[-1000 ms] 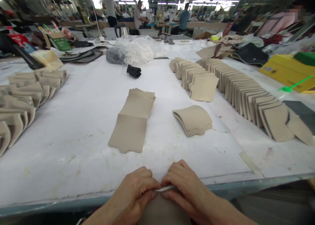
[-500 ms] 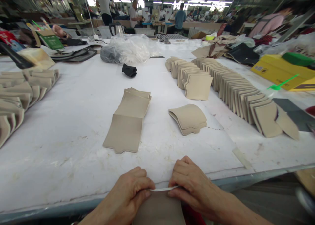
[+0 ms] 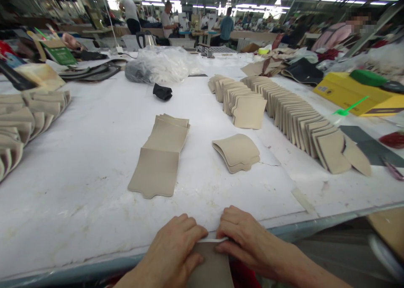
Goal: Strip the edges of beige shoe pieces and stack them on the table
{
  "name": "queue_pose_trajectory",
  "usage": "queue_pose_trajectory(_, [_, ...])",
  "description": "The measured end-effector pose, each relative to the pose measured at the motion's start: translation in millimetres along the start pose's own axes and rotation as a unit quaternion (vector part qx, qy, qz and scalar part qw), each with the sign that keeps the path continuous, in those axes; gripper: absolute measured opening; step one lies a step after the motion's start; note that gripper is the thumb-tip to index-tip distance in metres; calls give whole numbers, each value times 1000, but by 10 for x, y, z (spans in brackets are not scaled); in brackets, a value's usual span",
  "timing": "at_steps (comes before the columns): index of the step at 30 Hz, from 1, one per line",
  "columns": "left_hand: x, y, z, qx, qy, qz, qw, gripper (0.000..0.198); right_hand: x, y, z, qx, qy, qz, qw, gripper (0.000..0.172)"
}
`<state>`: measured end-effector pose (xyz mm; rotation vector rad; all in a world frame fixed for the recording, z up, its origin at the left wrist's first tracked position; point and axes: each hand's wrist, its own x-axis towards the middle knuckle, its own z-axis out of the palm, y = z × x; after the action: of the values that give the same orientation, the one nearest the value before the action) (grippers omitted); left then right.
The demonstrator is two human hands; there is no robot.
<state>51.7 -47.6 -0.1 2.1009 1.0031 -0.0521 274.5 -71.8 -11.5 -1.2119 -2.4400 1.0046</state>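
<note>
Two hands at the near bench edge: left hand and right hand fingers closed, pinching the top edge of a beige piece, which hangs just off the bench edge. A fanned beige stack lies farther onto the bench.

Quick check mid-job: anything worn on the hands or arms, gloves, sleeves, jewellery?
No. The left hand and right hand are bare: no gloves, rings or tape visible. The left forearm and right forearm show no sleeve, watch or band in view.
</note>
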Motion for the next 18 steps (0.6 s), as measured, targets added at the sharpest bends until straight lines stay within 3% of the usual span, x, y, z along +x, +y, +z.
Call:
queue_pose_trajectory(3, [59, 47, 74, 12, 12, 3, 1000, 11, -8, 7, 21, -1, 1, 4, 1000, 10])
queue_pose_trajectory(10, [83, -10, 110, -44, 53, 11, 998, 17, -9, 44, 71, 16, 26, -5, 1000, 19])
queue_pose_trajectory(15, [53, -11, 46, -43, 32, 11, 999, 23, 0, 12, 34, 11, 18, 5, 1000, 21])
queue_pose_trajectory(18, [-11, -12, -51, -82, 11, -18, 996, 17, 5, -24, -11, 2, 10, 15, 1000, 19])
